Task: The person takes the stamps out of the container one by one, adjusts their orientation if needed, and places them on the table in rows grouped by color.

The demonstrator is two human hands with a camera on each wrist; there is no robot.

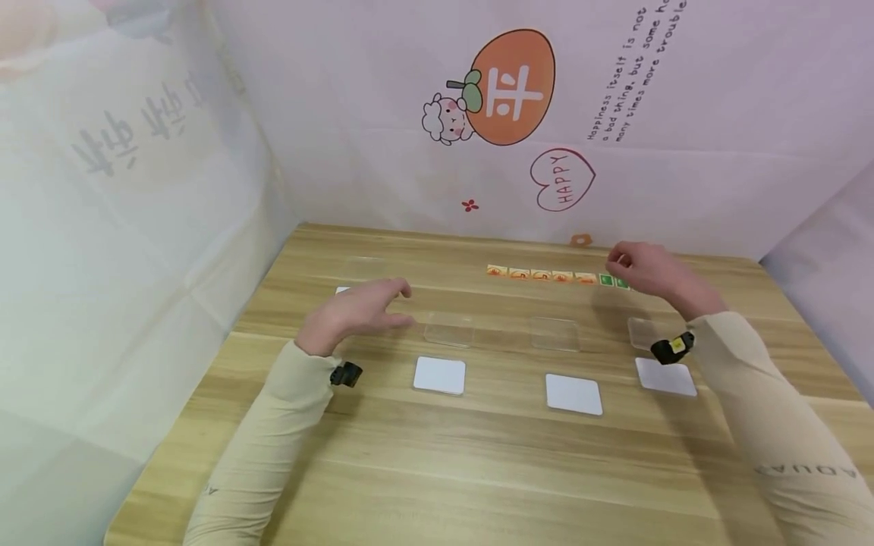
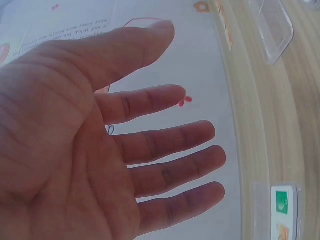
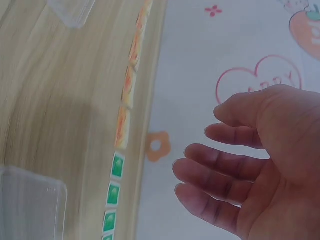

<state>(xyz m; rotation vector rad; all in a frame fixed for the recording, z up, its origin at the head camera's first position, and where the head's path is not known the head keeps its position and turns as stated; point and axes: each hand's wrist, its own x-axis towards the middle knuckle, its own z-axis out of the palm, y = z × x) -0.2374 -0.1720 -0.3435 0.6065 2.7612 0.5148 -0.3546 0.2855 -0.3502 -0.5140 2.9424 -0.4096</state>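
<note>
My left hand (image 1: 362,309) hovers over the left of the table, palm facing inward and fingers extended, holding nothing. Partly behind it lies a white card, whose green and orange pictures (image 2: 282,202) show in the left wrist view. My right hand (image 1: 649,271) is raised beside the right end of a row of small pieces, fingers loosely bent and nothing in them. The row has several orange-printed pieces (image 1: 541,275) on the left, then green-printed pieces (image 1: 606,280) partly hidden by that hand in the head view.
Clear plastic trays (image 1: 554,334) stand mid-table, with another tray (image 1: 365,266) at the far left. White cards (image 1: 440,376) lie nearer the front. A printed cloth wall (image 1: 382,174) rises at the table's back edge, and white cloth hangs on both sides.
</note>
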